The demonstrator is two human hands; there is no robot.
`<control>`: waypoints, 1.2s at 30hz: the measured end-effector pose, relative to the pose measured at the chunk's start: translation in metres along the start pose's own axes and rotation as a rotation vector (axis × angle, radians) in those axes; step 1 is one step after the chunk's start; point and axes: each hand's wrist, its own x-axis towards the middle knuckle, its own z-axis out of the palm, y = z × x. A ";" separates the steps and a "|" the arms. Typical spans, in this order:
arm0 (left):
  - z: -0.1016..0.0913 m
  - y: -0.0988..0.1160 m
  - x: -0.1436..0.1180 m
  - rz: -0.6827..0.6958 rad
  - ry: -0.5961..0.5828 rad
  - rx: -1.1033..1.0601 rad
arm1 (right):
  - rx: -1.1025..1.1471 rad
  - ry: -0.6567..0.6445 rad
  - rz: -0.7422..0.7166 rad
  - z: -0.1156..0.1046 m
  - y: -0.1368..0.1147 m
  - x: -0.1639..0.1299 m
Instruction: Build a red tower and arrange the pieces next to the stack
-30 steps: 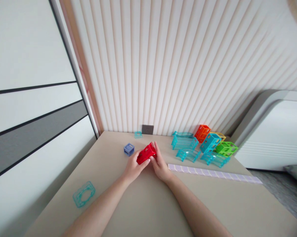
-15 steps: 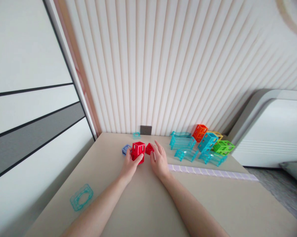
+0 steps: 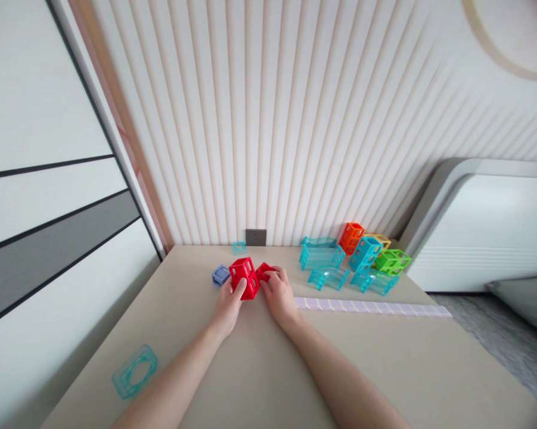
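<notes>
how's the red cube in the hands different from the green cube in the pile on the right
The red cube is held tilted between the left hand and right hand, near the table's middle; the green cube rests untouched on the table among the teal pieces by the wall. The red one is opaque-looking and deep in colour; the green one is bright and lighter. Both are open-frame cubes with window-like cut-outs in their faces.
</notes>
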 end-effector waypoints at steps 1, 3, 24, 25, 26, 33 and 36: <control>-0.001 -0.001 0.001 -0.001 0.006 -0.004 | 0.034 0.040 0.019 -0.001 -0.001 0.000; -0.004 -0.003 0.002 0.003 0.013 0.012 | 0.170 0.136 0.080 -0.003 -0.003 0.001; -0.001 -0.003 -0.012 0.014 -0.165 0.333 | 1.019 0.232 0.285 -0.026 -0.020 -0.002; 0.000 -0.001 -0.013 0.023 -0.187 0.361 | 1.021 0.236 0.293 -0.027 -0.018 -0.001; 0.002 0.001 -0.014 0.031 -0.210 0.390 | 1.017 0.236 0.299 -0.028 -0.017 -0.001; 0.007 0.003 -0.015 0.052 -0.311 0.435 | 0.951 0.123 0.258 -0.035 -0.021 -0.001; 0.005 0.001 -0.015 0.043 -0.321 0.442 | 0.902 0.053 0.231 -0.034 -0.020 -0.004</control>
